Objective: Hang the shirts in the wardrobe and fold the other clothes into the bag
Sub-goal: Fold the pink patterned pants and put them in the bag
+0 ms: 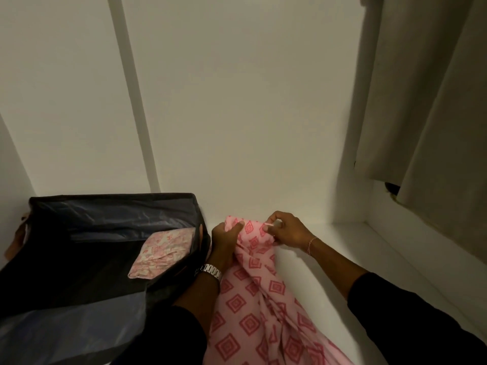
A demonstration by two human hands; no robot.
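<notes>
A pink cloth with red diamond prints (253, 306) drapes from my hands down toward the bottom of the view. My left hand (224, 239), with a metal watch on its wrist, grips the cloth's upper edge on the left. My right hand (286, 229), wearing a thin bracelet, pinches the same edge just to the right. Both hands are held over the white shelf (329, 259). To the left stands an open dark bag (105, 206), and a folded pink floral garment (162, 252) lies inside it.
White wardrobe back panel (237, 101) rises behind the shelf, with a vertical strip (134, 96) left of centre. A beige hanging fabric (427, 101) fills the upper right. A white side wall (350, 167) bounds the shelf on the right.
</notes>
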